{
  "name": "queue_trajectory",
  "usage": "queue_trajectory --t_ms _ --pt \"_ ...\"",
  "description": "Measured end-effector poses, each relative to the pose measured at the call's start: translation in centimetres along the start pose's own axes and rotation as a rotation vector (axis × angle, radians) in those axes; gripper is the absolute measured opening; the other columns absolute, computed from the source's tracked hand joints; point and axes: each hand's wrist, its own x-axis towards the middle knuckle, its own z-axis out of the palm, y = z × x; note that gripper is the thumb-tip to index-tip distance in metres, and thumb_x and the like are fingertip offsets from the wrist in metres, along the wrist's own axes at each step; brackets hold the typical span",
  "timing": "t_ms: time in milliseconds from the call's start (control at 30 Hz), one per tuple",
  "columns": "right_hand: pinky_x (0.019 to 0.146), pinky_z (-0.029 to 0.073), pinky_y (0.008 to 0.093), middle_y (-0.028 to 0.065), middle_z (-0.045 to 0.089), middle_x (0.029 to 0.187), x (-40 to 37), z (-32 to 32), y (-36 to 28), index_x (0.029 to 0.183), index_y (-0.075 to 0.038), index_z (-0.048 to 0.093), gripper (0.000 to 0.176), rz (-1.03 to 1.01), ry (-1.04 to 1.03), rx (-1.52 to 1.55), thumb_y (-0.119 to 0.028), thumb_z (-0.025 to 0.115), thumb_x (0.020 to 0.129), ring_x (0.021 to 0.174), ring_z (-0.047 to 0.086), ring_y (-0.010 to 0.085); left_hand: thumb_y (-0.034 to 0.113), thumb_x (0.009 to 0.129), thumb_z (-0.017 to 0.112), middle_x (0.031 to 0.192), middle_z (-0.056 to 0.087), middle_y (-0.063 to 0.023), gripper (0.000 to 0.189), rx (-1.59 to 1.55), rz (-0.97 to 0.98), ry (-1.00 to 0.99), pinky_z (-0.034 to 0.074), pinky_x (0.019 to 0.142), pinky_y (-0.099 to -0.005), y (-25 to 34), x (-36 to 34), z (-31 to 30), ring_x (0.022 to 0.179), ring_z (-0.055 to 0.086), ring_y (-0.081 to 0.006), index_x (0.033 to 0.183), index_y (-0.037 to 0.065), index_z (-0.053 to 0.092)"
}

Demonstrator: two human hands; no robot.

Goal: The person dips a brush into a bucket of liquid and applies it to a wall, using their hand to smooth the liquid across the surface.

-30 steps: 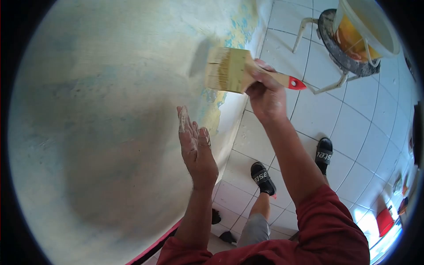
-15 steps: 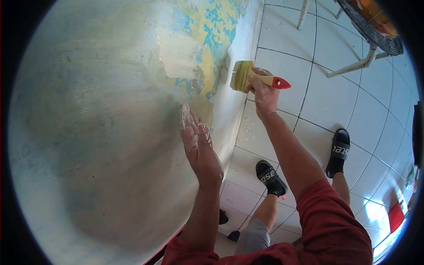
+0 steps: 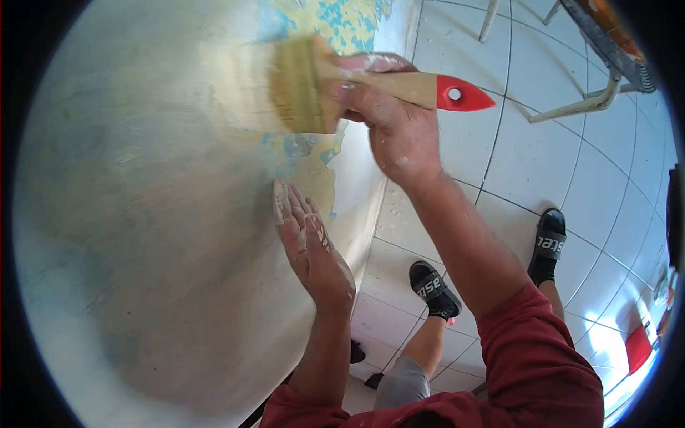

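My right hand (image 3: 392, 107) grips a wide paintbrush (image 3: 399, 87) with a wooden handle and a red tip that has a hole in it. The bristles, smeared by motion, overlap the upper part of the wall (image 3: 164, 235). Pale coating covers most of that wall, while peeling yellow and turquoise paint (image 3: 342, 21) shows near its right edge. Below the brush, my left hand (image 3: 310, 246) rests against the wall with fingers stretched out and held together. White residue coats its fingertips, and spots of it mark my right hand too.
White floor tiles (image 3: 528, 157) run along the wall's right side, with my feet in black slides (image 3: 434, 287) on them. A chair or stool with pale metal legs (image 3: 578, 107) stands at the upper right. Something red (image 3: 638, 349) lies at the lower right.
My right hand has lifted the paintbrush from low beside the wall's base up and left, closer to the camera and over the wall. My left hand has shifted slightly left.
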Motion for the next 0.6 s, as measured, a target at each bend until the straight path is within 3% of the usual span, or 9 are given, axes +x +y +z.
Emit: queue_trajectory --t_ms 33,100,233,300,433,500,567,600 --pt "0.078 0.059 0.0342 0.0094 0.058 0.104 -0.4 -1.8 2.9 0.108 0.004 0.055 0.032 -0.020 0.015 -0.097 -0.005 0.067 0.080 0.096 0.064 0.0222 0.019 0.101 0.038 0.159 0.012 -0.0158 0.058 0.018 0.064 0.000 0.009 0.119 -0.0437 -0.6 -0.1 0.0 0.147 0.009 -0.0283 0.150 0.000 0.014" --pt "0.081 0.058 0.0345 0.0098 0.057 0.105 -1.6 -4.6 6.0 0.105 0.004 0.056 0.029 0.274 0.200 0.093 -0.005 0.067 0.079 0.097 0.063 0.0216 0.021 0.101 0.039 0.159 0.011 -0.0161 0.058 0.050 0.116 -0.005 0.008 0.119 -0.0439 -1.6 0.0 0.0 0.147 0.009 -0.0287 0.150 -0.001 0.014" --pt "0.071 0.053 0.0269 0.0073 0.059 0.098 -4.1 -9.3 11.1 0.103 0.005 0.061 0.027 0.393 0.346 0.079 -0.004 0.065 0.078 0.083 0.061 0.0153 0.019 0.101 0.040 0.159 0.009 -0.0175 0.061 0.143 0.193 0.006 0.007 0.119 -0.0438 -4.1 0.1 0.5 0.148 0.006 -0.0287 0.150 -0.003 0.011" --pt "0.068 0.053 0.0276 0.0086 0.059 0.097 -4.9 -11.0 12.8 0.100 0.005 0.061 0.023 0.207 0.380 -0.104 -0.003 0.063 0.079 0.079 0.061 0.0161 0.018 0.101 0.040 0.159 0.008 -0.0179 0.061 0.187 0.224 0.010 0.007 0.119 -0.0436 -4.8 0.1 0.7 0.148 0.005 -0.0284 0.150 -0.003 0.010" --pt "0.071 0.050 0.0276 0.0095 0.060 0.102 -5.0 -10.9 12.6 0.102 0.008 0.060 0.025 0.258 0.390 -0.095 -0.003 0.064 0.079 0.085 0.059 0.0157 0.008 0.098 0.039 0.158 0.008 -0.0186 0.062 0.522 0.328 -0.042 0.006 0.119 -0.0407 -6.4 -0.1 0.4 0.147 0.005 -0.0279 0.149 -0.005 0.008" --pt "0.075 0.051 0.0288 0.0094 0.060 0.103 -4.2 -8.2 9.7 0.097 0.002 0.066 0.021 0.334 0.313 0.092 -0.003 0.068 0.077 0.087 0.060 0.0173 0.006 0.097 0.039 0.158 0.008 -0.0186 0.062 0.677 0.336 -0.083 0.006 0.118 -0.0396 -6.7 -0.1 0.1 0.147 0.005 -0.0278 0.149 -0.006 0.008" --pt "0.081 0.051 0.0322 0.0092 0.062 0.104 -3.6 -4.7 6.4 0.090 -0.008 0.071 0.013 0.082 0.178 -0.005 -0.006 0.069 0.077 0.092 0.061 0.0199 0.003 0.096 0.039 0.159 0.008 -0.0183 0.063 0.762 0.351 -0.108 0.008 0.117 -0.0383 -6.8 -0.2 -0.1 0.147 0.006 -0.0278 0.150 -0.006 0.008" --pt "0.086 0.050 0.0332 0.0089 0.063 0.105 -3.4 -3.7 4.5 0.087 -0.011 0.072 0.010 -0.095 0.146 -0.214 -0.008 0.069 0.078 0.097 0.060 0.0209 0.003 0.096 0.039 0.159 0.008 -0.0183 0.063 0.762 0.349 -0.113 0.008 0.117 -0.0383 -6.7 -0.3 0.0 0.147 0.006 -0.0278 0.150 -0.006 0.008"
